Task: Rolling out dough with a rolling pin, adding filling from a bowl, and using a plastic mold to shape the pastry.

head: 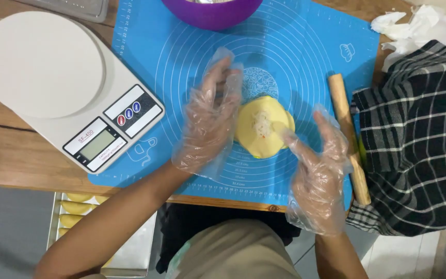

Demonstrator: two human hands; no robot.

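A flattened yellow dough round (262,127) with a pale filling at its middle lies on the blue silicone mat (295,57). My left hand (210,116), in a clear plastic glove, is flat and upright against the dough's left edge, fingers together and pointing away from me. Gloved too, my right hand (318,165) sits at the dough's lower right, its thumb tip touching the dough's right rim. Neither hand grips anything.
A white kitchen scale (65,88) stands left of the mat. A purple bowl (212,13) is at the mat's far edge. A wooden rolling pin (348,132) lies along its right side beside a black checked cloth (419,139). A metal tray (130,248) with yellow dough pieces sits below the table.
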